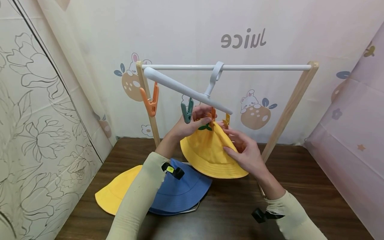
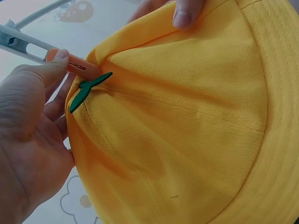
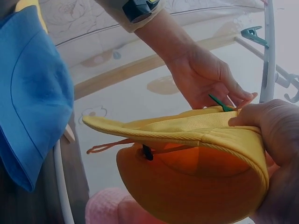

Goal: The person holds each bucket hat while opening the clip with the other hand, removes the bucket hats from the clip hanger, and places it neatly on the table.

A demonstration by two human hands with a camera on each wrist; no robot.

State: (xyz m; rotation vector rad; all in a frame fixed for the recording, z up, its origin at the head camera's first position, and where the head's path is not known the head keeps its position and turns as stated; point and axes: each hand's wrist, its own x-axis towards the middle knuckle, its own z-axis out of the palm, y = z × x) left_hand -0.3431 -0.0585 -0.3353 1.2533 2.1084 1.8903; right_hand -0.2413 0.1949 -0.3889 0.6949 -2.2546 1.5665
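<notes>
A yellow bucket hat (image 1: pixel 210 153) hangs at the low right end of a tilted white hanger (image 1: pixel 180 87). My left hand (image 1: pixel 184 130) pinches an orange clip (image 2: pixel 79 65) at the hat's crown, beside a green sprout (image 2: pixel 88 92); the left wrist view shows the thumb on the clip. On the hat's other side my right hand (image 1: pixel 246 151) grips the cloth, thumb on the near face and fingers partly hidden behind. A yellow clip (image 1: pixel 227 119) is close by. Inside the hat, an orange cord (image 3: pixel 112 145) shows in the right wrist view.
A green clip (image 1: pixel 187 111) and another orange clip (image 1: pixel 151 104) hang from the hanger, which hooks over the rack's white bar (image 1: pixel 264 67). A blue hat (image 1: pixel 180 195) and another yellow hat (image 1: pixel 117 191) lie on the dark wooden table (image 1: pixel 228 213). Wooden rack posts (image 1: pixel 289 110) stand either side.
</notes>
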